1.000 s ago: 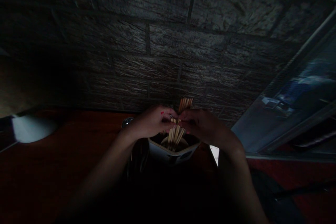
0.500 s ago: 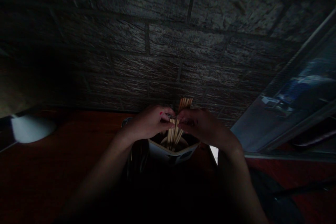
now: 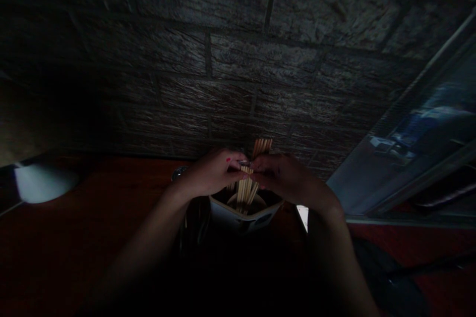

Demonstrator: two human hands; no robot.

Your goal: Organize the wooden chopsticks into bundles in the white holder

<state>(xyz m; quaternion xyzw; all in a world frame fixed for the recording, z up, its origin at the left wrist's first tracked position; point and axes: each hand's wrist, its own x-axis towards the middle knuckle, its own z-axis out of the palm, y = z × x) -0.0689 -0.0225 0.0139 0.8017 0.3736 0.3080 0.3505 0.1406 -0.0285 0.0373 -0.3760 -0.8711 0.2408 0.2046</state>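
Head view: both hands meet over an open container [image 3: 227, 217] on the worktop [image 3: 137, 193], close to the stone wall [image 3: 238, 54]. Light sticks [image 3: 244, 192] stand in the container, leaning slightly, tops between thumbs and fingers. Left hand [image 3: 218, 172] looks clamped on the tops from the left, right hand [image 3: 281, 172] from the right; fingertips almost touching, exact contact too dark to read. Darker sticks [image 3: 262, 146] poke up on the far side of the right hand; whether it holds them, can't tell. Risks, my read: uneven thumb pressure lets the bundle fan out and sticks slip loose; a sideways pull drags the rim and tips the container; low light hides a bad grip. Right forearm sits right by the bright screen [image 3: 303, 216], so an outward elbow swing could knock it.
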